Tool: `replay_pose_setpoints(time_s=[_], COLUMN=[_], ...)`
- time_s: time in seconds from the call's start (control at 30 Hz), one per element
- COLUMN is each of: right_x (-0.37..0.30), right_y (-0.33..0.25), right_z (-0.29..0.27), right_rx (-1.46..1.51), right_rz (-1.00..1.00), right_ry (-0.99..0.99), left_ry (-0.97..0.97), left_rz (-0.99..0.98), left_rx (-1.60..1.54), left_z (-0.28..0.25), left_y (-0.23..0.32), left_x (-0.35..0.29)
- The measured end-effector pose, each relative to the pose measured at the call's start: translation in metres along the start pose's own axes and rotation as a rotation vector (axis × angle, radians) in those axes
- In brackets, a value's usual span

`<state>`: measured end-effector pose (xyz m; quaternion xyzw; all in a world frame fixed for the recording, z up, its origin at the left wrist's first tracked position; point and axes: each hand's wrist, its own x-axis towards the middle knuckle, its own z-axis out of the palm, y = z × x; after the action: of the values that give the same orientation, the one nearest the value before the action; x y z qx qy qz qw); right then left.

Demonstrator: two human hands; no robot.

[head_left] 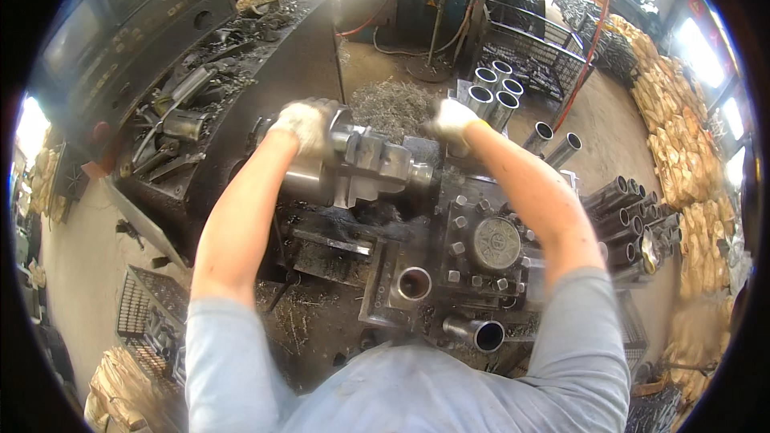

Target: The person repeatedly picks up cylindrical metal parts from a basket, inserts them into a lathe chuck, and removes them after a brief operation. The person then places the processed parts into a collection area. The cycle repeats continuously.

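Note:
At the far left of the lathe, my left hand (pixel 305 126), in a whitish work glove with dark smudges, rests against the top of the lathe chuck (pixel 309 180). Its fingers look curled, but what they grip is hidden. Stepped metal jaws (pixel 381 162) stick out from the chuck toward the right. My right hand (pixel 453 122), gloved too and slightly blurred, is reached out beyond the tool post (pixel 496 243). It looks closed, and I cannot make out anything in it. In front of me an upright metal tube (pixel 414 282) stands beside another tube (pixel 478 333) lying on its side.
Several metal tubes (pixel 504 104) stand beyond my right hand, and more tubes (pixel 622 224) are stacked at the right. Metal shavings (pixel 391 104) are heaped behind the chuck. Tools lie on the lathe headstock (pixel 293 60). A mesh crate (pixel 148 309) sits at lower left.

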<state>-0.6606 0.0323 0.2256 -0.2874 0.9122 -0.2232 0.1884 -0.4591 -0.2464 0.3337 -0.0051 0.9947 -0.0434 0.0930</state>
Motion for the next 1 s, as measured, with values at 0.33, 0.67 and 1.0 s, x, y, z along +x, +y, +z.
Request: replay_pose_setpoints(time_s=[0.33,0.67,1.0], right_x=[-0.055,-0.064,-0.276], right_y=[-0.048,-0.027,-0.166], right_z=[0.023,0.022,-0.015], right_rx=[-0.288,-0.237,-0.823], right_rz=[-0.312,-0.102,0.001], right_ry=[-0.550,-0.511,0.438], left_ry=[0.941,0.932,0.811], left_rz=[0.067,0.047,0.066], left_rx=[-0.160,-0.211,-0.740], left_z=[0.108,0.102,0.099], left_y=[-0.004,0.000,0.010], left_x=[-0.033,-0.036,-0.067])
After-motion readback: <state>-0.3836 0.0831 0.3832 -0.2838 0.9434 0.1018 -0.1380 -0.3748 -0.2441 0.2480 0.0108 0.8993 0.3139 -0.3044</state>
